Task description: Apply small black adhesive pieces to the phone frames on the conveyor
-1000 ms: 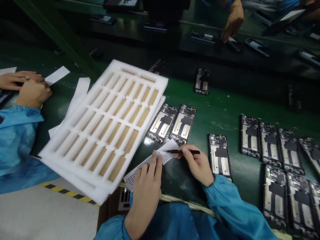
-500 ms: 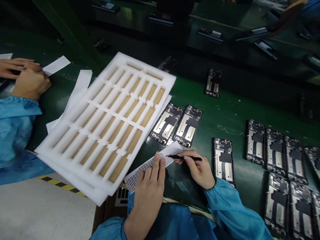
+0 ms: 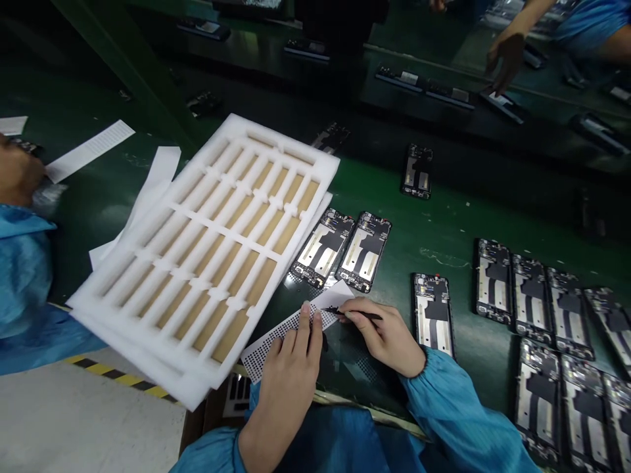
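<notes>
Head view: open left hand presses a white perforated sheet onto the green counter, holding it steady. Right hand grips slim black tweezers, their tips at the sheet, beside a black phone frame.

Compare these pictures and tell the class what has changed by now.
The co-worker's hand has withdrawn leftward to the picture's edge, off the white paper strip. The person's right hand has tilted its black tool more steeply. Nothing was taken or released. The left hand stays on the perforated sheet, and the phone frames lie as before.
</notes>
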`<state>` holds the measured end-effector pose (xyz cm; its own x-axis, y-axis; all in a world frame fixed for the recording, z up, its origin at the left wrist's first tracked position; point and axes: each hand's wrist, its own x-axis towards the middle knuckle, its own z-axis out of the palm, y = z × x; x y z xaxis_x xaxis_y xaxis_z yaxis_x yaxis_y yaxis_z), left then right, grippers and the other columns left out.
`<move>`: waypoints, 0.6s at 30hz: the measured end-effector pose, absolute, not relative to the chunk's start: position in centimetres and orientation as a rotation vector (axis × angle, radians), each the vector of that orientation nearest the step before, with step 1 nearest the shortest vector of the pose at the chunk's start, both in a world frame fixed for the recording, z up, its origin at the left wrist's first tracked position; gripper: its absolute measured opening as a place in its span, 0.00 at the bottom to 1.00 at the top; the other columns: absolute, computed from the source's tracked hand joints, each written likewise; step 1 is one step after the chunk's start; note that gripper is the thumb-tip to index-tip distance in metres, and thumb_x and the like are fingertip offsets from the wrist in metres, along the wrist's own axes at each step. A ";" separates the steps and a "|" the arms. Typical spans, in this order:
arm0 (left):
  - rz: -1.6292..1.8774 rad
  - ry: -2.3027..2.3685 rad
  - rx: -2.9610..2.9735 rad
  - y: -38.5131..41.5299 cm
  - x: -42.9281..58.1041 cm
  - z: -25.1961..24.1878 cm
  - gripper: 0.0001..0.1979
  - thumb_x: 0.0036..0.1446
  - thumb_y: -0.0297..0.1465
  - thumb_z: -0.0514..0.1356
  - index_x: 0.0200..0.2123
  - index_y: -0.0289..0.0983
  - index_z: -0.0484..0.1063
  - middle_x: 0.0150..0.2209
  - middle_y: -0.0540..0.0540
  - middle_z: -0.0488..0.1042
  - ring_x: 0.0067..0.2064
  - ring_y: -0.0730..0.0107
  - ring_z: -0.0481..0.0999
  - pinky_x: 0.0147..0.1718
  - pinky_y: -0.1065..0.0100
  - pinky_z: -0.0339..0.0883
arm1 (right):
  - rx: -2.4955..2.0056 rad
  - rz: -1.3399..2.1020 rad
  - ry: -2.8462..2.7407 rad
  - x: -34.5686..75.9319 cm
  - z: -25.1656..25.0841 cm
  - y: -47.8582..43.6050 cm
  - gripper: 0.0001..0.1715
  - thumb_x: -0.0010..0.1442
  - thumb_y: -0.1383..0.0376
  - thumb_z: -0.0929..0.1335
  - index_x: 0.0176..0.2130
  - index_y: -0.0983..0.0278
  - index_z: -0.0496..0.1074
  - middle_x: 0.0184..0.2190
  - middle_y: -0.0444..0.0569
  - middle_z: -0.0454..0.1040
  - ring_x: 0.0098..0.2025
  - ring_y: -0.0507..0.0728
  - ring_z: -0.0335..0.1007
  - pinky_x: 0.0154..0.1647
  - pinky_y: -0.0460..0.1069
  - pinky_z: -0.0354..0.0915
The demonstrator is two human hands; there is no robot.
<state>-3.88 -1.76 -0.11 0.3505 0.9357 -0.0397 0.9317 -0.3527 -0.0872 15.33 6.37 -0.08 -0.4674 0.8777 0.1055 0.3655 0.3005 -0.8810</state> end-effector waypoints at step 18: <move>-0.327 -1.771 -2.473 -2.3 -5.4 -2.9 0.42 0.62 0.18 0.54 0.74 0.37 0.38 0.63 0.35 0.71 0.41 0.57 0.78 0.40 0.58 0.71 | -1.181 1.092 -1.595 12.8 -1.9 4.8 0.14 0.70 0.64 0.62 0.43 0.62 0.77 0.37 0.51 0.82 0.35 0.54 0.81 0.38 0.45 0.76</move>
<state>-5.44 -2.28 -2.91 0.3079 0.9257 0.2197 0.9432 -0.3274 0.0573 12.77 4.85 -1.94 -0.1943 0.9724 0.1291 0.2320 0.1734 -0.9571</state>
